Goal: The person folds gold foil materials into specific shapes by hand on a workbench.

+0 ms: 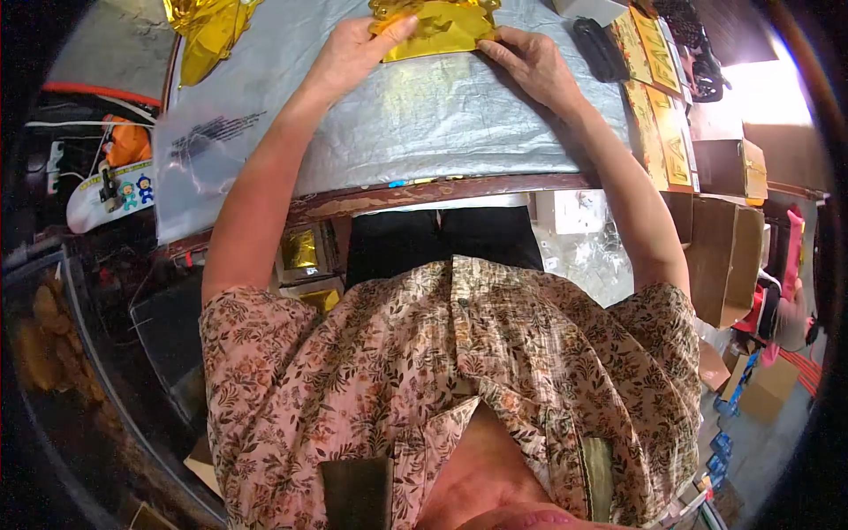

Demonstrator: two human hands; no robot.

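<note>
Grip of both hands is closed on one gold foil piece (437, 31): the left hand (353, 49) pinches its left corner and the right hand (530, 62) its right edge, at the far side of the grey-covered tabletop (442, 124). It looks partly flattened, so the work seems midway. Crumpled gold foil (208, 35) lies untouched at far left, and flat gold packets (658, 115) are stacked along the right.
</note>
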